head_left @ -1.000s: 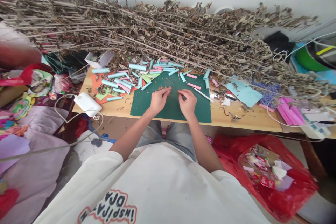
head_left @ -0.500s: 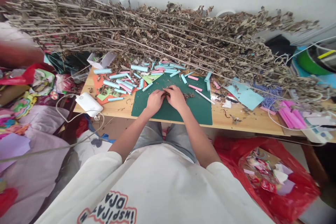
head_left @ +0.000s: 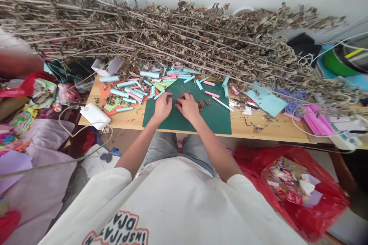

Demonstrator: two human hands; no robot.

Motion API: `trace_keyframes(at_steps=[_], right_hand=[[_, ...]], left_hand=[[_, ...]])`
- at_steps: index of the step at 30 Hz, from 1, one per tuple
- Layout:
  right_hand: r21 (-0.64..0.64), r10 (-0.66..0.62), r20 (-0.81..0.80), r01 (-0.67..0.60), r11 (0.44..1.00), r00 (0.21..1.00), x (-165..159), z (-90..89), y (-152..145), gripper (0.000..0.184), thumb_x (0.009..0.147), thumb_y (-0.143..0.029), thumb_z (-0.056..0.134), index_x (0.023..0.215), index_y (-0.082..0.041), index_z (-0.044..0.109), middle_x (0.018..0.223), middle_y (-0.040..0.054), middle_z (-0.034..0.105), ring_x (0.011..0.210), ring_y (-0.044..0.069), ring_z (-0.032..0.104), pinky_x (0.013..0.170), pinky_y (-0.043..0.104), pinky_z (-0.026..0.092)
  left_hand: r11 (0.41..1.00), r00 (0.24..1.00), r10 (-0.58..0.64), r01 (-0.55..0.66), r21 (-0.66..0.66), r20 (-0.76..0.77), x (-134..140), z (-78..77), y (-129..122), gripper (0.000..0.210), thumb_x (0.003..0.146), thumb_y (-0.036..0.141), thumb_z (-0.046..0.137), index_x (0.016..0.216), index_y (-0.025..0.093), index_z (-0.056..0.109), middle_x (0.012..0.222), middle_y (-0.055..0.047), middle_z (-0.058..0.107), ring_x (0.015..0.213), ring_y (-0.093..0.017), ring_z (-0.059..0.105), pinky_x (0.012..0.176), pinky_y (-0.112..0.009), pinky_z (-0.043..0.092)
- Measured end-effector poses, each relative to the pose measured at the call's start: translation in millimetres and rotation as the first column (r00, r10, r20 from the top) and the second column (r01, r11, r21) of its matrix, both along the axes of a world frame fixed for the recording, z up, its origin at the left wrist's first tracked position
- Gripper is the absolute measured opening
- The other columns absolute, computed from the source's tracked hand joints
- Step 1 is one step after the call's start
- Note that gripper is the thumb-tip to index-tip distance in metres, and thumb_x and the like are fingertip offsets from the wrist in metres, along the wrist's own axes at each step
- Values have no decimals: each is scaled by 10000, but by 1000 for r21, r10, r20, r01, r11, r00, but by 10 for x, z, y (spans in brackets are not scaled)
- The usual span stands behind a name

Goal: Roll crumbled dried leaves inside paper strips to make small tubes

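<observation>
My left hand (head_left: pixel 163 107) hovers over or rests on the left part of the green cutting mat (head_left: pixel 195 124), fingers loosely apart with nothing visible in them. Close to its fingertips lies a light blue rolled paper tube (head_left: pixel 159 95). My right hand (head_left: pixel 187 107) is beside it over the middle of the mat, a small gap between the two. Its fingers are bent and spread, and I see nothing held. Just right of it lies a small heap of dried leaf bits (head_left: pixel 204 103). A thin white stick (head_left: pixel 222 103) lies across the mat's right side.
Dried leafy stalks (head_left: pixel 172 34) cover the back of the wooden table (head_left: pixel 276 128). Several blue and pink paper tubes (head_left: pixel 149 74) lie behind the mat. A white power bank (head_left: pixel 94 115) with a cable sits left, blue paper (head_left: pixel 266 99) right. A red rubbish bag (head_left: pixel 250 160) stands below.
My hands were together with fingertips meeting over the mat; now they have separated, the left moving left and the right staying near the middle. The view has shifted slightly.
</observation>
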State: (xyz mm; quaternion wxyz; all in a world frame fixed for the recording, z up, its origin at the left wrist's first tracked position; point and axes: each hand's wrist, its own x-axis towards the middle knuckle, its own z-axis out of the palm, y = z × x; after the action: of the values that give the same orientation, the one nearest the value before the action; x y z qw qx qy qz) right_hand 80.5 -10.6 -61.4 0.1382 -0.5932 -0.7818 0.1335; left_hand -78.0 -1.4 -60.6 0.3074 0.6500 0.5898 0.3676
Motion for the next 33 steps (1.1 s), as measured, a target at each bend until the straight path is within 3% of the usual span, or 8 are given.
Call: trace_keyframes(at_steps=[5, 9, 11, 15, 18, 23, 28, 33], right_hand=[[50, -28, -239, 41, 998, 971, 68, -49, 90, 304, 914, -185, 449, 1047, -159, 721, 993, 117, 644, 920, 224, 606, 880, 358, 511], [159, -7, -421, 81, 984, 907, 52, 73, 31, 300, 888, -224, 489, 1109, -198, 690, 1067, 92, 676, 979, 228, 628, 908, 363, 511], [193, 52, -404, 30, 981, 913, 36, 137, -34, 323, 871, -257, 524, 1158, -201, 661, 1103, 93, 685, 1036, 252, 618, 952, 401, 491], [241, 65, -461, 55, 969, 885, 89, 198, -98, 311, 928, -345, 450, 1094, -189, 661, 1055, 100, 705, 1037, 254, 622, 977, 426, 475], [245, 9, -500, 132, 960, 866, 106, 210, 0, 402, 973, -426, 351, 1144, -202, 638, 1155, 114, 672, 1165, 257, 574, 1036, 433, 444], [196, 30, -331, 38, 980, 943, -61, 146, 243, 616, 976, -571, 227, 1501, -260, 309, 1586, 56, 285, 1501, 269, 141, 1210, 544, 127], [151, 21, -391, 41, 988, 920, -176, 152, 202, 674, 957, -595, -27, 1557, -290, -21, 1637, -8, 121, 1523, 202, 20, 1234, 446, 123], [136, 38, -420, 22, 991, 907, -110, 178, 265, 712, 923, -677, 2, 1545, -336, -64, 1645, -19, 60, 1522, 229, -36, 1224, 518, 74]], left_hand=[[954, 876, 241, -134, -268, 419, 99, 38, 14, 195, 899, 301, 483, 895, 178, 636, 929, -67, 686, 856, -178, 655, 843, -319, 520], [766, 464, 462, 220, -604, 756, 433, 53, 100, 360, 901, 446, 458, 914, 144, 654, 910, -110, 707, 910, -224, 683, 889, -381, 529], [717, 319, 475, 400, -571, 820, 575, 53, 153, 434, 890, 496, 453, 997, 135, 671, 976, -126, 718, 1011, -272, 668, 943, -436, 512], [715, 128, 503, 494, -495, 855, 686, 3, 213, 397, 923, 389, 418, 1126, 145, 657, 1042, -100, 726, 1088, -244, 654, 1020, -421, 485], [726, 89, 524, 473, -499, 847, 716, -22, 194, 334, 937, 312, 425, 1115, 153, 660, 1033, -80, 730, 1086, -210, 661, 1030, -365, 488], [827, 56, 426, 381, -414, 903, 839, 121, 80, 434, 981, 429, 357, 1291, 228, 584, 1232, -57, 668, 1281, -232, 543, 1100, -414, 430], [877, 82, 349, 324, -356, 934, 879, 297, 6, 516, 978, 549, 299, 1377, 299, 511, 1385, -23, 564, 1397, -227, 412, 1146, -420, 370], [920, 199, 189, 308, -244, 962, 825, 331, 35, 659, 954, 648, 156, 1360, 288, 529, 1393, -35, 548, 1422, -254, 367, 1137, -447, 372]])
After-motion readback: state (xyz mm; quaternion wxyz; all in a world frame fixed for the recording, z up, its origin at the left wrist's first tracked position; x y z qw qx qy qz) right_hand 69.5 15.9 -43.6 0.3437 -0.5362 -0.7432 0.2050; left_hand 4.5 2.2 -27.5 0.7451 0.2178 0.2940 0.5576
